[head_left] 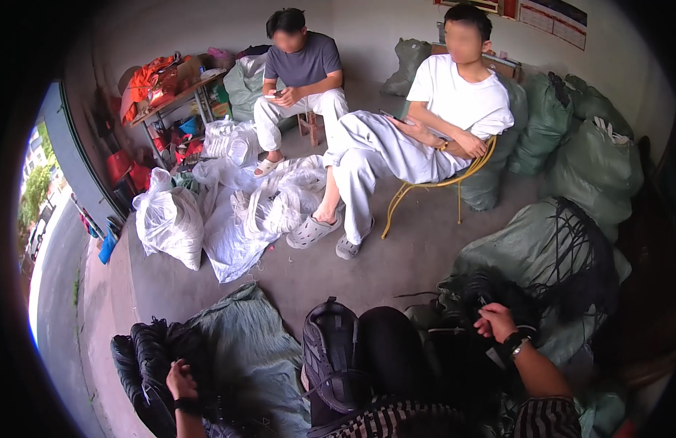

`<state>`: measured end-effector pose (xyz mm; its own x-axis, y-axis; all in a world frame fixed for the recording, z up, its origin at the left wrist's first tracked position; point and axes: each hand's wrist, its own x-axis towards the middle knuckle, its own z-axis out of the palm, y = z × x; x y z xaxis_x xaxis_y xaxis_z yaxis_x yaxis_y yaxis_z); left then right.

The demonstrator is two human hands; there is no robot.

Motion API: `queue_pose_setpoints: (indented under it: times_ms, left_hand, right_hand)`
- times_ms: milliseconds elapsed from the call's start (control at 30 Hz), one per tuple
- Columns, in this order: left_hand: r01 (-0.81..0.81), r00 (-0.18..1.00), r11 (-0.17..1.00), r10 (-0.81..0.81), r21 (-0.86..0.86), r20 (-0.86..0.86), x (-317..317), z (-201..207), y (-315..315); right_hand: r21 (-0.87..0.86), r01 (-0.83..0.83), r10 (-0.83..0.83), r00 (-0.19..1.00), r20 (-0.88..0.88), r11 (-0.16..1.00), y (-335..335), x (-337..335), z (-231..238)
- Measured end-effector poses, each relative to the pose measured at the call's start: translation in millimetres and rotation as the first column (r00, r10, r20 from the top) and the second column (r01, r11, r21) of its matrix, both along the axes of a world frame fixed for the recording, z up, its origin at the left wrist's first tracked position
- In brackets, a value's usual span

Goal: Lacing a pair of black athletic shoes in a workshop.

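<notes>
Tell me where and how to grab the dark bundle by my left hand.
Probably around the middle of the dark bundle, coming from above and its right: it looks long and ridged, its upper surface is exposed, and your left hand is on that side.

Striped sleeve (548, 419), seemingly black trousers (393, 352)

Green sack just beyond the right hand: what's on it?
Black cords lie across the green sack; a black bundle by the right hand overlaps its near side. The sack's contents and the parts beneath these are hidden.
</notes>
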<state>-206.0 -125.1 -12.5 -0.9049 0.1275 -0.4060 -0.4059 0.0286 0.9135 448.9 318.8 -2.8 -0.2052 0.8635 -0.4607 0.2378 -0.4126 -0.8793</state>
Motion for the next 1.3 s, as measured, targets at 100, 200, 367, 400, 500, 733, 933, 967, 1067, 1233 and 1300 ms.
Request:
queue_pose_setpoints:
  times_ms: [100, 200, 367, 400, 500, 733, 933, 967, 1067, 1233, 1300]
  left_hand:
    - [0.266, 0.959, 0.963, -0.269, 0.051, 0.092, 107.3, 26.2, 97.1]
    - [0.584, 0.783, 0.764, -0.620, 0.275, 0.057, 185.5, 67.3, 166.1]
    - [0.748, 0.657, 0.642, -0.752, 0.168, -0.052, 247.0, 86.1, 194.8]
    - [0.745, 0.660, 0.646, -0.750, 0.166, -0.045, 249.5, 86.9, 191.3]
    - [0.800, 0.527, 0.578, -0.806, -0.164, -0.271, 258.2, 93.0, 183.2]
    - [0.541, 0.036, 0.183, -0.980, -0.821, -0.195, 288.9, 106.7, 209.7]
    - [0.575, -0.199, -0.067, -0.978, -0.816, -0.061, 263.3, 99.9, 219.3]
    - [0.603, -0.222, -0.078, -0.972, -0.794, -0.073, 260.7, 97.3, 220.3]
    - [0.648, -0.242, -0.107, -0.968, -0.754, -0.071, 260.3, 97.5, 224.9]
    - [0.594, -0.207, -0.085, -0.977, -0.800, -0.049, 269.4, 89.5, 226.1]
    - [0.564, -0.180, -0.034, -0.980, -0.825, -0.083, 274.5, 86.9, 225.8]
  right_hand:
    - [0.024, -0.444, 0.441, 0.878, -0.185, 0.895, -40.4, -116.2, 44.8]
    - [0.162, -0.656, 0.675, 0.725, -0.136, 0.737, -80.8, -177.4, 82.7]
    - [0.444, -0.687, 0.712, 0.687, 0.142, 0.575, -116.4, -200.1, 59.6]
    - [0.438, -0.691, 0.716, 0.684, 0.140, 0.575, -120.9, -201.0, 61.1]
    - [0.184, -0.781, 0.780, 0.618, 0.094, 0.597, -133.6, -200.9, 66.8]
    - [0.152, -0.808, 0.798, 0.587, 0.138, 0.569, -150.9, -202.0, 60.5]
    - [0.448, -0.709, 0.711, 0.673, 0.203, 0.544, -150.1, -209.9, 55.5]
    - [0.449, -0.708, 0.709, 0.675, 0.203, 0.546, -151.3, -211.4, 54.9]
    - [0.382, -0.702, 0.680, 0.700, 0.218, 0.601, -151.5, -214.0, 54.2]
    - [0.123, -0.750, 0.730, 0.661, 0.175, 0.649, -150.4, -215.7, 66.0]
    - [0.151, -0.743, 0.719, 0.669, 0.187, 0.652, -150.8, -214.4, 63.4]
